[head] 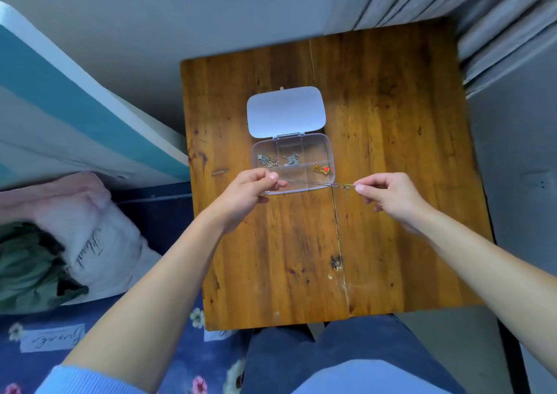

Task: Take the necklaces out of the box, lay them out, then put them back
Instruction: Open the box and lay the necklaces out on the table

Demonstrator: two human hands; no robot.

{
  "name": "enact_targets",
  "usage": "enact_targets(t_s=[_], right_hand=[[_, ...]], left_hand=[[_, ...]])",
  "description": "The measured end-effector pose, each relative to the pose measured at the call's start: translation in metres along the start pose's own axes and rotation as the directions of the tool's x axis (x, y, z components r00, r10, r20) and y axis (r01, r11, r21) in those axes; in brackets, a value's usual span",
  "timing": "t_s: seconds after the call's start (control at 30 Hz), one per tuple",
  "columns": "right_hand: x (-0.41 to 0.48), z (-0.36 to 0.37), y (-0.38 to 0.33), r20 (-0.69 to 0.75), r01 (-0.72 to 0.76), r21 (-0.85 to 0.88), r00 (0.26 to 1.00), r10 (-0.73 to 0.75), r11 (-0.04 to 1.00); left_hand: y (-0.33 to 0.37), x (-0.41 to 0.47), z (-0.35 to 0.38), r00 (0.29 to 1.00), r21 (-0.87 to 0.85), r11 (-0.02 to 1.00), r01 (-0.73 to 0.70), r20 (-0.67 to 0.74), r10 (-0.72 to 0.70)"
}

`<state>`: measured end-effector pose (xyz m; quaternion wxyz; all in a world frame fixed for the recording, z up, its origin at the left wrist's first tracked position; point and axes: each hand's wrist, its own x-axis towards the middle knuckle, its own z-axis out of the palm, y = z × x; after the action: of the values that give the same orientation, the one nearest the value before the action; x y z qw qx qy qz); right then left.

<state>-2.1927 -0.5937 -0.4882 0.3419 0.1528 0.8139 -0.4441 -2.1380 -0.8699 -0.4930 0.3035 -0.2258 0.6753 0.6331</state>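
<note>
A clear plastic box (319,145) with divided compartments lies on the wooden table (376,128), its lid (285,111) flipped open toward the far side. Two silver necklaces (267,161) (291,158) sit bunched in its left and middle compartments. A gold necklace with a red pendant (322,169) rests in the right one. A thin silver necklace (313,182) is stretched taut over the box's near edge, a small pendant hanging near its right end. My left hand (250,190) pinches its left end and my right hand (388,196) pinches its right end.
A bed with a teal and white cover (60,98) and a pink and white pillow (90,231) runs along the table's left. A grey curtain (497,17) hangs at the back right. A floral blue blanket (105,327) and my knees (346,351) lie below the near edge.
</note>
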Motion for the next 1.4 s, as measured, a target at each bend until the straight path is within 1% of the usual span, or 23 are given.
enact_targets(t_s=[0.13, 0.2, 0.27, 0.37, 0.5, 0.57, 0.7, 0.77, 0.87, 1.0, 1.07, 1.17, 1.23, 1.3, 1.33, 1.4], right_hand=[[-0.007, -0.016, 0.022, -0.002, -0.038, -0.027, 0.999, 0.038, 0.999], [-0.011, -0.016, 0.03, 0.027, -0.059, -0.044, 0.998, 0.06, 0.997], [-0.016, -0.01, 0.037, 0.059, -0.087, -0.047, 0.994, 0.09, 0.995], [-0.026, 0.005, 0.04, 0.112, -0.125, -0.041, 0.985, 0.129, 0.991], [-0.048, 0.042, 0.041, 0.146, -0.127, -0.042, 0.98, 0.132, 0.991], [-0.061, 0.067, 0.039, 0.166, -0.131, -0.057, 0.976, 0.138, 0.99], [-0.079, 0.112, 0.02, 0.178, -0.134, -0.078, 0.973, 0.146, 0.988], [-0.087, 0.133, 0.011, 0.181, -0.124, -0.113, 0.973, 0.143, 0.986], [-0.102, 0.164, -0.004, 0.158, -0.103, -0.207, 0.978, 0.137, 0.973], [-0.115, 0.195, -0.025, 0.086, -0.074, -0.304, 0.991, 0.105, 0.95], [-0.122, 0.211, -0.031, 0.071, -0.046, -0.355, 0.994, 0.077, 0.934], [-0.137, 0.24, -0.028, 0.099, 0.001, -0.438, 0.994, 0.047, 0.899], [-0.148, 0.256, -0.021, 0.118, 0.028, -0.465, 0.993, 0.031, 0.885], [-0.15, 0.259, -0.018, 0.096, 0.052, -0.45, 0.995, -0.01, 0.892], [-0.147, 0.256, -0.017, 0.063, 0.061, -0.428, 0.997, -0.037, 0.902], [-0.133, 0.243, -0.019, -0.033, 0.078, -0.386, 0.995, -0.098, 0.919]], left_hand=[[-0.003, 0.012, 0.006, 0.996, -0.136, 0.988, 0.073, 0.058, -0.065], [-0.004, 0.016, 0.008, 0.995, -0.175, 0.98, 0.098, 0.033, -0.094], [-0.005, 0.018, 0.006, 0.992, -0.154, 0.981, 0.115, -0.033, -0.122], [0.003, 0.021, -0.007, 0.98, -0.037, 0.989, 0.142, -0.137, -0.146], [0.023, 0.015, -0.028, 0.967, 0.14, 0.979, 0.15, -0.226, -0.115], [0.031, 0.008, -0.037, 0.963, 0.229, 0.961, 0.155, -0.252, -0.095], [0.05, -0.001, -0.049, 0.957, 0.324, 0.936, 0.137, -0.286, -0.041], [0.056, -0.006, -0.055, 0.955, 0.406, 0.905, 0.127, -0.295, -0.002], [0.059, -0.014, -0.069, 0.947, 0.606, 0.79, 0.097, -0.3, 0.113], [0.058, -0.026, -0.091, 0.939, 0.823, 0.565, 0.047, -0.229, 0.256], [0.05, -0.033, -0.102, 0.931, 0.876, 0.481, 0.024, -0.195, 0.309], [0.024, -0.047, -0.119, 0.932, 0.91, 0.414, 0.012, -0.159, 0.324], [0.0, -0.054, -0.127, 0.946, 0.918, 0.395, 0.02, -0.145, 0.291], [-0.022, -0.057, -0.132, 0.957, 0.913, 0.405, 0.044, -0.156, 0.247], [-0.032, -0.057, -0.134, 0.958, 0.903, 0.427, 0.054, -0.168, 0.234], [-0.048, -0.053, -0.136, 0.953, 0.857, 0.512, 0.056, -0.2, 0.229]])
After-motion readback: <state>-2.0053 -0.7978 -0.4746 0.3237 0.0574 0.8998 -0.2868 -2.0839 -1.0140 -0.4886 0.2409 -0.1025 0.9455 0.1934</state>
